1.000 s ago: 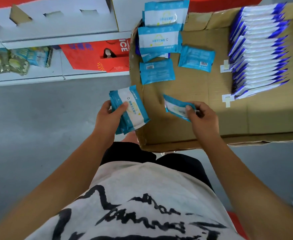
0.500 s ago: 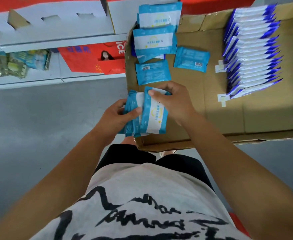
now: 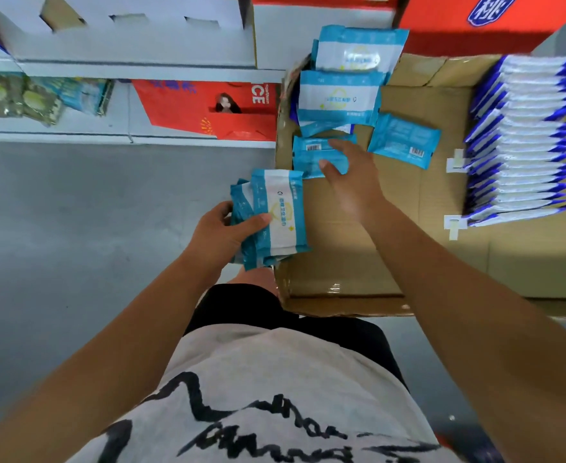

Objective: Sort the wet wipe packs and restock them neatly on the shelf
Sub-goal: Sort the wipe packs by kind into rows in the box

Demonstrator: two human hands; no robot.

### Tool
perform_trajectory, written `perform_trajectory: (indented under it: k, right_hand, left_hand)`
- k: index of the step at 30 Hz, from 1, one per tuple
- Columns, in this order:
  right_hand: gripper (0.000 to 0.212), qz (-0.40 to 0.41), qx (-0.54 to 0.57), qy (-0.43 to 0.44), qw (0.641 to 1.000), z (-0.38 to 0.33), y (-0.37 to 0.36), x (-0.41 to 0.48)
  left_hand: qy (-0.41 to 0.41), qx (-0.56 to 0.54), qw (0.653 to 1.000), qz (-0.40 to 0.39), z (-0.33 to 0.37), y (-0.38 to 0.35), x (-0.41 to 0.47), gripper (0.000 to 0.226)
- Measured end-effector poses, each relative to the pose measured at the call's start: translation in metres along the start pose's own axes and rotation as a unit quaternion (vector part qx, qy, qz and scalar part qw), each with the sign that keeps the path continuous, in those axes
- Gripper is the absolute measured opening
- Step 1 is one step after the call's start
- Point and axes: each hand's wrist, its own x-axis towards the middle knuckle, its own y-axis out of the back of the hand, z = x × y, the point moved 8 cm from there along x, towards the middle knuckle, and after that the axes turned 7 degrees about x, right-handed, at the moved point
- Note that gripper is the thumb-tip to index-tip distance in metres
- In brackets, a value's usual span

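1. Since half a second ago the right hand point(image 3: 351, 177) has left the stack of teal packs point(image 3: 271, 217) and reached farther into the cardboard box point(image 3: 375, 255). The left hand point(image 3: 226, 233) now holds that stack alone, thumb across its face, at the box's near-left corner.
2. Next in line is the barcode-up pack point(image 3: 310, 158). It lies flat just beyond the stack and directly under the right hand, with its long axis running left to right.
3. The right hand is spread wide and holds nothing. Its thumb is at the pack's near edge and its fingers point(image 3: 341, 145) are over the far edge. Blur hides whether they touch it.
4. The right hand is plainly the nearer one, and the left is full.
5. The pack lies thin and flat on bare cardboard, so lifting it probably needs an edge pinched.
6. Room is tight on the far side, where the face-up packs point(image 3: 340, 98) crowd that edge. A second barcode-up pack point(image 3: 403, 140) lies apart to the right, and the blue-and-white row point(image 3: 522, 138) is well apart.
7. The shelf point(image 3: 74, 135) runs along the far left.
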Motion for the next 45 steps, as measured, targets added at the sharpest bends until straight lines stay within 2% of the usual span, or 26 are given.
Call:
perform_trajectory:
  k: [3,6,9,11,16,21,23,25,27,32,34,37,39,41,45]
  right_hand:
    - [0.056,-0.039,-0.153,0.044,0.986,0.001,-0.011,0.026]
    - [0.066,-0.065,-0.251,0.035,0.965,0.004,-0.018,0.032]
    - [0.065,-0.072,-0.323,-0.005,0.944,0.018,-0.019,0.022]
    - [0.059,-0.062,-0.305,-0.030,0.950,0.031,-0.020,0.008]
    - [0.047,0.012,-0.163,-0.130,0.978,0.062,-0.012,-0.029]
    - [0.049,0.031,0.024,-0.234,0.971,0.084,-0.002,-0.067]
    - [0.048,0.059,0.068,-0.246,0.965,0.084,0.008,-0.082]
    - [0.040,0.104,0.034,-0.211,0.971,0.076,0.024,-0.095]
    - [0.035,0.114,0.007,-0.170,0.979,0.068,0.030,-0.108]
    - [0.027,-0.020,0.078,-0.151,0.985,0.065,-0.004,-0.138]
    - [0.024,-0.005,0.065,-0.168,0.984,0.074,-0.004,-0.143]
    - [0.036,0.047,0.037,-0.219,0.974,0.095,0.005,-0.143]
    - [0.054,0.029,0.015,-0.248,0.968,0.106,-0.003,-0.140]
    - [0.062,0.005,0.010,-0.252,0.968,0.109,-0.018,-0.137]
    - [0.051,-0.013,-0.002,-0.250,0.968,0.106,-0.041,-0.126]
  left_hand:
    - [0.006,0.000,1.000,0.003,0.002,0.011,0.006,0.050]
    - [0.013,-0.006,1.000,-0.002,0.003,0.017,0.011,0.048]
    - [0.016,0.007,1.000,-0.003,0.003,0.022,0.015,0.048]
    - [0.018,0.017,1.000,-0.003,0.002,0.025,0.016,0.048]
    - [0.027,0.028,0.999,0.000,-0.005,0.029,0.016,0.050]
    - [0.025,0.023,0.999,0.005,-0.010,0.027,0.008,0.049]
    - [0.022,0.020,1.000,0.006,-0.012,0.024,0.003,0.049]
    - [0.019,0.017,1.000,0.008,-0.016,0.020,-0.002,0.049]
    - [0.020,0.013,1.000,0.007,-0.022,0.015,-0.008,0.049]
    - [0.021,-0.016,0.999,0.019,-0.042,0.002,-0.025,0.050]
    - [0.022,-0.024,0.999,0.028,-0.049,0.001,-0.031,0.052]
    - [0.020,-0.022,0.999,0.039,-0.059,0.005,-0.038,0.053]
    - [0.017,-0.024,0.998,0.046,-0.062,0.009,-0.041,0.052]
    - [0.008,-0.023,0.998,0.054,-0.063,0.013,-0.047,0.051]
    - [-0.013,-0.002,0.998,0.063,-0.064,0.025,-0.053,0.048]
